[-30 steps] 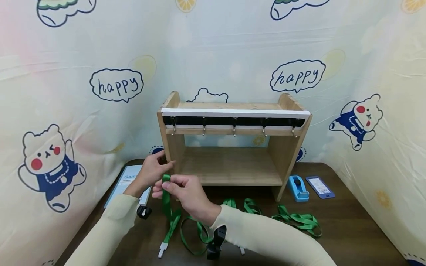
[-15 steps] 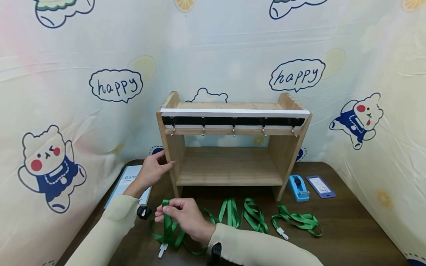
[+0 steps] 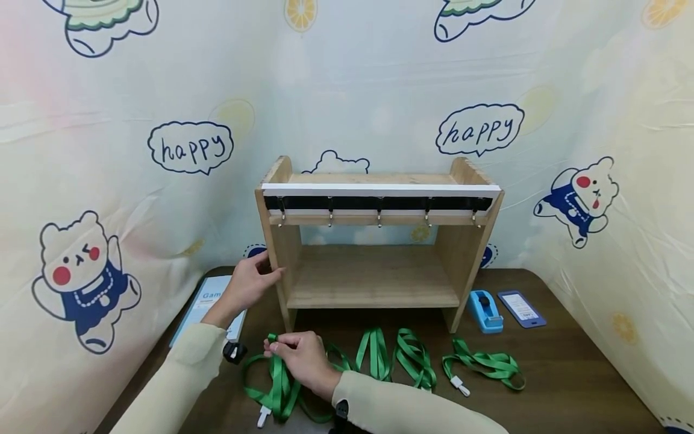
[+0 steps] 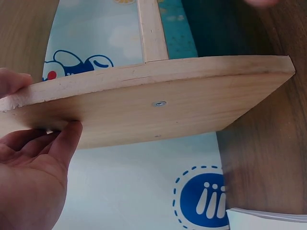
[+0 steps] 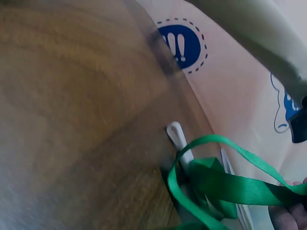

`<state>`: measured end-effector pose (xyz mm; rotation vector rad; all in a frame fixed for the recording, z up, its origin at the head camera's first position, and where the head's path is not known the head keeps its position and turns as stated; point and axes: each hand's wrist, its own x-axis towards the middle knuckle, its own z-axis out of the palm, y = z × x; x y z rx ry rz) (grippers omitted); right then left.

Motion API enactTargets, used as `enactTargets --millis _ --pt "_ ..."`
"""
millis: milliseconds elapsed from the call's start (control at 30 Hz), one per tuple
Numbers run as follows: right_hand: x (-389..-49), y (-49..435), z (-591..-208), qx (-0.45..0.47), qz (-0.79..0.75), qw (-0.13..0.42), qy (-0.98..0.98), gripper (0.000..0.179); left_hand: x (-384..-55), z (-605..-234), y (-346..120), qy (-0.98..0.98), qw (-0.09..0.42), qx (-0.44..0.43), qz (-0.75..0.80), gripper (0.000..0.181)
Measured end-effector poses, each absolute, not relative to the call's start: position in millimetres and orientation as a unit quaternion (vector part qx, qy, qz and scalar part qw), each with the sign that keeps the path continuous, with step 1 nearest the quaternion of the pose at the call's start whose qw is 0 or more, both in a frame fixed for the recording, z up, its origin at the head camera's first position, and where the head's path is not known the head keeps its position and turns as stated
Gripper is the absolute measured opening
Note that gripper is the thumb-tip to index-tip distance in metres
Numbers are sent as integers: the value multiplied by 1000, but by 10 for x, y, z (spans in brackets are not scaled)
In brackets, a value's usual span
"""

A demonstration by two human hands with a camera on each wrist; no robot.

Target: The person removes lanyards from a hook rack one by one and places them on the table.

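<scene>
My left hand (image 3: 248, 286) grips the left side panel of a wooden shelf (image 3: 374, 292), thumb over the front edge and fingers against the outer face, as the panel (image 4: 192, 98) in the left wrist view shows. Low in front of the shelf, my right hand (image 3: 308, 360) pinches the top of a green lanyard (image 3: 279, 389) between thumb and fingertips. Its strap hangs in folds and loops on the tabletop, with a white clip (image 3: 263, 416) at the near end. In the right wrist view the lanyard strap (image 5: 249, 189) runs from the fingers, partly cut off at the right edge.
Several metal hooks (image 3: 379, 217) line the shelf's front rail. More green lanyards (image 3: 374, 355) lie along the table, one (image 3: 488, 364) at the right. A blue tape dispenser (image 3: 486, 314) and blue badge holder (image 3: 522, 309) sit right of the shelf; a booklet (image 3: 203, 301) lies left.
My right hand has dropped from beside the left hand to near the tabletop, still pinching the lanyard, whose hanging strap has collapsed into loops. The left hand stays on the shelf panel.
</scene>
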<state>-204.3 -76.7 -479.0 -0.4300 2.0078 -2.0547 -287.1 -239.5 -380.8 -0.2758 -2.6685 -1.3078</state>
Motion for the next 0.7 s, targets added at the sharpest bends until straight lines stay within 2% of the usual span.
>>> enactTargets --millis 267,700 --pt "-2163 -792 -4897 -122 -653 64 744 13 -2853 -3816 -2361 -891 80 -91 -437 58" --pt "-2220 -827 -4915 -91 -608 75 785 11 -2848 -3789 -2385 -892 86 -95 -432 58"
